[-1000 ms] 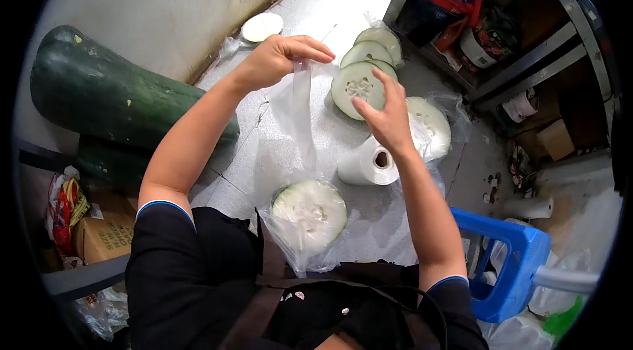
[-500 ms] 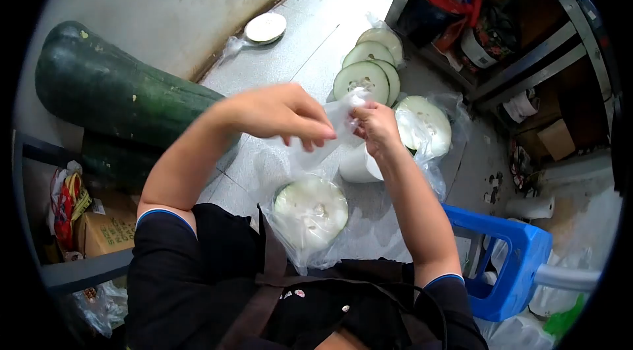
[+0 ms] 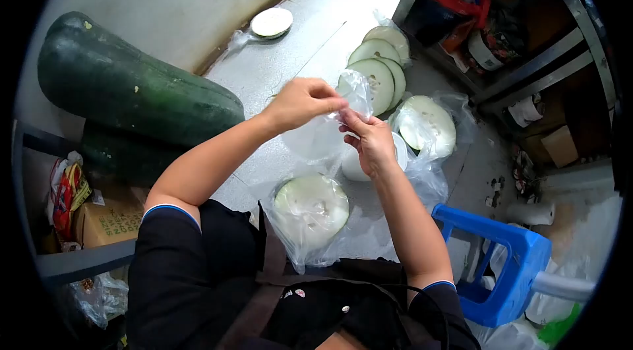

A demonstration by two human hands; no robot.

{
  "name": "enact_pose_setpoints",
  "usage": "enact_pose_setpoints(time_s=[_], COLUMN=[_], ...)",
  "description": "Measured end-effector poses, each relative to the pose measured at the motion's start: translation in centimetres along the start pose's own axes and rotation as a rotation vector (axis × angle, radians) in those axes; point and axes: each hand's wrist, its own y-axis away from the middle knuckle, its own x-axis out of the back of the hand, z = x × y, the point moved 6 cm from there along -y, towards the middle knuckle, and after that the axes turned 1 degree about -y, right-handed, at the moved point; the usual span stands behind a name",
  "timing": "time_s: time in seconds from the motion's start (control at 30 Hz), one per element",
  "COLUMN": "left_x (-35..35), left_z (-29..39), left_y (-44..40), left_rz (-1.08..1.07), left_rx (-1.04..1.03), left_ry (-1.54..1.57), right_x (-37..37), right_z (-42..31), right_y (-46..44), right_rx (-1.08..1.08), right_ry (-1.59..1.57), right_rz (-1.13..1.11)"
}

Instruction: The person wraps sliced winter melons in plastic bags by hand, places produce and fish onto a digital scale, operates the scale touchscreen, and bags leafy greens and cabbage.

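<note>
Between my hands hangs a clear plastic bag, bunched at one end. My left hand pinches it from the left, and my right hand grips it from the right, with both sets of fingertips close together. Just beneath, a white roll is partly hidden by my right hand. Nearest my body lies a round winter melon slice wrapped in clear plastic. Beyond my hands, several pale green melon slices overlap on the floor. To their right sits a thicker wrapped melon piece.
Large dark green winter melons lie at the left by the wall. A small wrapped melon end rests at the back. A blue plastic stool is at the right, below a metal shelf. A cardboard box is at lower left.
My left hand has moved to the right and up, closing on the bag beside my right hand. The view has shifted slightly.
</note>
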Motion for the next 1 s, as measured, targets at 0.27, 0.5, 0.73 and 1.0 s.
enact_pose_setpoints(time_s=[0.27,0.5,0.73,1.0], left_x=[-0.5,8.0,-0.3,-7.5], left_z=[-4.6,-16.5,-27.8,-29.5], left_y=[-1.6,-7.1,-18.1,-23.3], left_rz=[-0.100,0.139,0.295,0.225], left_rx=[0.134,0.385,0.508,0.532], left_ry=[0.093,0.482,0.438,0.686], right_x=[1.2,8.7,7.4,7.2], right_z=[1.6,-2.1,-0.2,-0.7], right_y=[-1.1,-0.6,-0.6,-0.6], right_rx=[-0.007,0.494,0.670,0.691], right_ry=[0.030,0.356,0.892,0.940], right_rz=[0.010,0.339,0.358,0.351])
